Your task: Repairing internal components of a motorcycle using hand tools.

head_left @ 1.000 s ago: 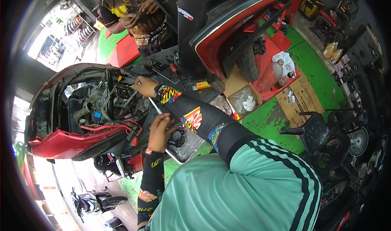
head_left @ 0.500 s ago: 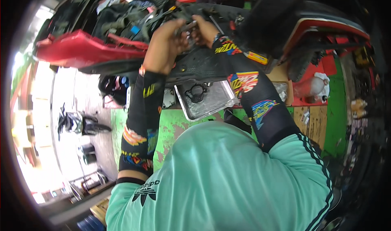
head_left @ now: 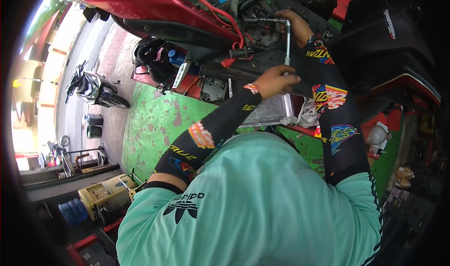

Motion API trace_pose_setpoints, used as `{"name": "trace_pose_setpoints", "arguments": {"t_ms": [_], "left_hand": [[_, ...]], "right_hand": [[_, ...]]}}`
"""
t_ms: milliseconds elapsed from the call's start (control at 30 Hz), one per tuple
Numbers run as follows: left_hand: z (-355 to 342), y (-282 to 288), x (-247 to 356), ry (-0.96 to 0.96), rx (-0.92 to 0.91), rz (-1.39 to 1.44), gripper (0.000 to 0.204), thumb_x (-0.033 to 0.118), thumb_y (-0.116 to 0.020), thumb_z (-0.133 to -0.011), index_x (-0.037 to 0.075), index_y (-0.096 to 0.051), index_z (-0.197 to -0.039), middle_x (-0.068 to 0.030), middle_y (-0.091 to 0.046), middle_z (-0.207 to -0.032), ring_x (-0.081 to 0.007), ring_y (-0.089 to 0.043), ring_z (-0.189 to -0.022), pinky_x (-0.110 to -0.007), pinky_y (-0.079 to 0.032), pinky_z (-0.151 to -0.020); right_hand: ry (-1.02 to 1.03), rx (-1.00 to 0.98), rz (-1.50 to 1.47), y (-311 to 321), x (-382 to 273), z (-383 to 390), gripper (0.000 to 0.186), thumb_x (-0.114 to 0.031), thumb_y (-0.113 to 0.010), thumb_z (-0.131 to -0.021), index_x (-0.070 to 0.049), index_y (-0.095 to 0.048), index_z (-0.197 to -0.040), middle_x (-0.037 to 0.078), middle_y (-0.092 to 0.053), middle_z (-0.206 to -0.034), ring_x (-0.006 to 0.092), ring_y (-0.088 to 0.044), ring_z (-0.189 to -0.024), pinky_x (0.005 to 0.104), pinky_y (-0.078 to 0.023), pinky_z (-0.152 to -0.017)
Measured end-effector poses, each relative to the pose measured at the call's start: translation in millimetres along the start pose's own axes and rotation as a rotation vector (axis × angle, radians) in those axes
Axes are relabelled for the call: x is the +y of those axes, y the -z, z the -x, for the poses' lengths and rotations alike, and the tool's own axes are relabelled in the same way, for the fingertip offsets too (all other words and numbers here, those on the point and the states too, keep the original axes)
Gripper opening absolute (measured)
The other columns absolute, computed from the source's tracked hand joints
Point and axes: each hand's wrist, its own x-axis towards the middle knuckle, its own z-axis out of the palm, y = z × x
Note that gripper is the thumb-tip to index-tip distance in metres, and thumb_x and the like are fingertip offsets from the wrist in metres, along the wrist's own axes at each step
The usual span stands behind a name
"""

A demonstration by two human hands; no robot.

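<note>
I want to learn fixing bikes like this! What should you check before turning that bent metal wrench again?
1. Left hand grips the lower end of the L-shaped wrench: ok.
2. Right hand steadies the wrench near its bend: ok.
3. Wrench tip seated on its bolt inside the red scooter: cannot tell, the tip is hidden among parts.
4. Red wires clear of the wrench's swing: ok, they lie to the left of it.
5. Metal tray below the hands, ready to catch loose parts: ok.
6. Both hands clear of sharp edges: cannot tell.
</note>
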Motion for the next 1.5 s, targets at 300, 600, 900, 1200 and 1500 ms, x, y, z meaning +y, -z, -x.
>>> {"name": "trace_pose_setpoints", "arguments": {"t_ms": [300, 600, 900, 1200, 1500], "left_hand": [[5.3, 20.6, 11.4, -0.174, 0.044, 0.241, 0.024, 0.024, -0.063, -0.093, 0.005, -0.059, -0.108, -0.0025, -0.061, -0.091, -0.0098, -0.056, -0.052, -0.024, -0.044, -0.048], [-2.3, -5.8, 4.6, -0.278, 0.086, 0.548, 0.017, 0.011, -0.065, -0.092, 0.011, -0.052, -0.103, -0.0001, -0.057, -0.083, -0.0085, -0.06, -0.066, -0.026, -0.053, -0.061], [39.7, 10.4, 109.3, -0.165, 0.052, 0.662, 0.023, 0.012, -0.063, -0.088, 0.012, -0.046, -0.104, 0.0018, -0.046, -0.085, -0.0095, -0.046, -0.069, -0.034, -0.052, -0.07], [16.6, -9.0, 43.2, -0.803, 0.213, 0.463, 0.063, 0.006, -0.052, -0.1, 0.008, -0.022, -0.154, -0.0135, -0.051, -0.124, -0.0228, -0.059, -0.109, -0.038, -0.045, -0.103], [-53.9, -32.4, 23.2, -1.107, 0.913, -0.087, 0.041, 0.005, -0.06, -0.094, 0.003, -0.038, -0.128, -0.0189, -0.039, -0.134, -0.0367, -0.042, -0.129, -0.043, -0.033, -0.11]], "right_hand": [[-0.024, 0.036, -0.019, 4.3, 9.4, 1.3, 0.036, -0.038, -0.051, -0.101, -0.008, -0.062, -0.116, 0.002, -0.061, -0.079, 0.0136, -0.059, -0.067, 0.0284, -0.048, -0.062], [-0.006, 0.063, -0.097, -1.6, 11.0, 0.9, 0.038, -0.041, -0.049, -0.103, -0.008, -0.06, -0.117, 0.002, -0.058, -0.072, 0.0134, -0.056, -0.06, 0.0293, -0.048, -0.057], [-0.106, 0.273, -0.318, -16.1, 4.7, 11.2, 0.044, -0.048, -0.054, -0.098, -0.008, -0.059, -0.116, 0.004, -0.057, -0.072, 0.0167, -0.056, -0.065, 0.0341, -0.05, -0.064], [-0.202, 0.222, -0.54, -14.7, 7.1, 10.3, 0.04, -0.051, -0.052, -0.097, -0.012, -0.059, -0.101, 0.001, -0.052, -0.07, 0.0174, -0.052, -0.065, 0.0361, -0.046, -0.065], [-0.255, 0.024, -0.58, -16.8, 38.6, -8.6, 0.038, -0.048, -0.046, -0.1, -0.012, -0.057, -0.097, 0.001, -0.051, -0.069, 0.0167, -0.049, -0.059, 0.0323, -0.042, -0.059]]}}
